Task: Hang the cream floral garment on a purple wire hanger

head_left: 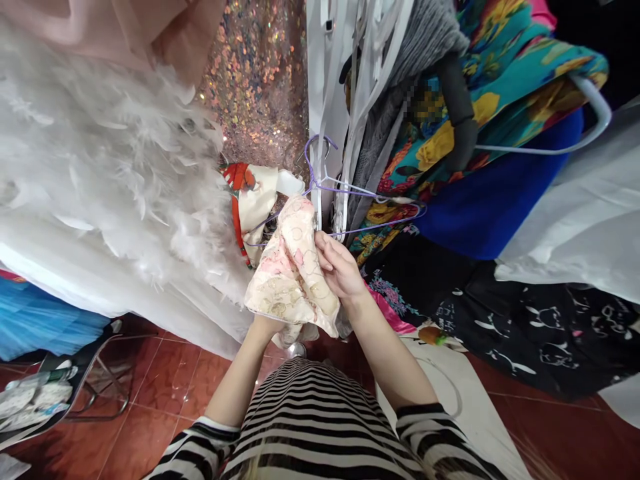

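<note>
The person's 2 hands are at a cream garment [293, 270] with pink floral patches, bunched in front of the torso, above the striped top [320, 427]. The right hand [343, 267] is at the garment's right edge, palm turned up, fingers half curled against the cloth; whether they pinch it I cannot tell. The left hand [270, 325] is almost wholly hidden under the garment's lower left edge, with only the wrist area showing, so I cannot tell how its fingers stand.

Just behind the garment is a purple wire hanger [385, 225], its hook up beside a white upright [320, 73] and its right end against the clothes there. Whether the garment is on the hanger cannot be seen. Near the garment's upper left is a cream and red printed cloth [257, 200].

A white feathered dress [130, 160] fills the left side, next to sequined fabric [260, 80]. On the right are a teal floral garment [530, 87], a blue cloth [495, 207] and black rabbit-print fabric [530, 333]. At lower left, a bottle [47, 377] lies near the far edge of a chair [95, 363] on red floor tiles [155, 380].
</note>
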A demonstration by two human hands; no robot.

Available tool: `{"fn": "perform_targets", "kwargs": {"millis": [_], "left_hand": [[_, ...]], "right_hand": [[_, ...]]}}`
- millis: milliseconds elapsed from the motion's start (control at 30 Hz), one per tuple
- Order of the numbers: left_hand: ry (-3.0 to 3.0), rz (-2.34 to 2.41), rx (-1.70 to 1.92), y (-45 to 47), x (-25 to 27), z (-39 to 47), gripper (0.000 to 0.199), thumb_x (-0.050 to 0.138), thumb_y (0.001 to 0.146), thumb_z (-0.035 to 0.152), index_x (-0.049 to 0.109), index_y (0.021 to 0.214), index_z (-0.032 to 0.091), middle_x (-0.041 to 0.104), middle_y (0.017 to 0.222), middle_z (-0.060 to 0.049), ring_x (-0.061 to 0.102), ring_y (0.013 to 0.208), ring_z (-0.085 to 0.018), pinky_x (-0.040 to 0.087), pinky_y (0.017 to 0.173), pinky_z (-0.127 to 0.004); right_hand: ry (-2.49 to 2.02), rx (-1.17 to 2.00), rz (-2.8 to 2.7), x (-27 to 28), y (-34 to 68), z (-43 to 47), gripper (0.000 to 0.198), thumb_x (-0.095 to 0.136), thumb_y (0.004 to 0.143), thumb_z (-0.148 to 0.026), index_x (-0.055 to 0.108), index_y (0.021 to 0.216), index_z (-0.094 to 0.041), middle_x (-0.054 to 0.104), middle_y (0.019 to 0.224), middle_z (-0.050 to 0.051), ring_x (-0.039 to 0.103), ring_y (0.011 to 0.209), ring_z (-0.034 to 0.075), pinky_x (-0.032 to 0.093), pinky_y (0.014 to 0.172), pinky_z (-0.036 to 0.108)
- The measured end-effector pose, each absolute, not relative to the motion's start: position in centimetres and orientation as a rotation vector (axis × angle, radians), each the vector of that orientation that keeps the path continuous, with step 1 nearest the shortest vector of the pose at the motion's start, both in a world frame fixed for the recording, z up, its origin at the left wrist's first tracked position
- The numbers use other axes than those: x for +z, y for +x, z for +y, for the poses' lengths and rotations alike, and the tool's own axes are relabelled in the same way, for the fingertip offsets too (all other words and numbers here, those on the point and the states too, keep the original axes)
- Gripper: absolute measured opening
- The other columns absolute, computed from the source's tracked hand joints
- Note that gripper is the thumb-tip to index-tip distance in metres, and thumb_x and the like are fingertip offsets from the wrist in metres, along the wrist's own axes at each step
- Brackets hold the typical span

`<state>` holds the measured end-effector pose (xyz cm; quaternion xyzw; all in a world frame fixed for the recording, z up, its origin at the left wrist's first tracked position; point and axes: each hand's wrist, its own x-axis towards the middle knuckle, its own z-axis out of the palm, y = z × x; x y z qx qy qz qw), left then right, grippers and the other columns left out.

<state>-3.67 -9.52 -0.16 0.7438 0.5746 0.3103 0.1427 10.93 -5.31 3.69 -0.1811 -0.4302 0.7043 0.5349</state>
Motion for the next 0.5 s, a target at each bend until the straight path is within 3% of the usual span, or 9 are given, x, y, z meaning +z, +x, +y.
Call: {"fn": "perform_targets", "kwargs": {"millis": [133,333,500], "left_hand": [[2.16,1.531,0.855,-4.3,-1.0,-9.3,0.087,0.054,0.085,0.064,0.038,0.156,0.017,0.033,0.164,-0.011,0.033,0.153,-0.032,0.024,0.13,-0.044],[2.153,1.511,0.802,-4.4,-2.5,-9.2,0.081,0.051,0.086,0.064,0.048,0.15,0.014,0.039,0.16,-0.014,0.035,0.152,-0.033,0.025,0.13,-0.048],[2.174,1.49,0.82,-3.6,-2.0,-9.0,0.078,0.052,0.086,0.062,0.049,0.149,0.016,0.042,0.159,-0.013,0.032,0.154,-0.029,0.02,0.132,-0.043]], "right_hand": [[-0.47,1.641,-1.024,3.4,11.0,-5.2,0.054,0.081,0.064,-0.065,0.043,0.069,-0.026,0.021,0.049,-0.013,0.016,0.045,0.009,0.02,0.045,0.025],[-0.535,1.608,-1.002,3.0,11.7,-5.4,0.047,0.081,0.065,-0.054,0.043,0.073,-0.027,0.022,0.049,-0.013,0.015,0.046,0.01,0.023,0.045,0.025],[-0.503,1.594,-0.985,2.9,12.2,-5.6,0.045,0.081,0.068,-0.051,0.043,0.074,-0.026,0.022,0.05,-0.013,0.017,0.046,0.009,0.024,0.046,0.025]]}}
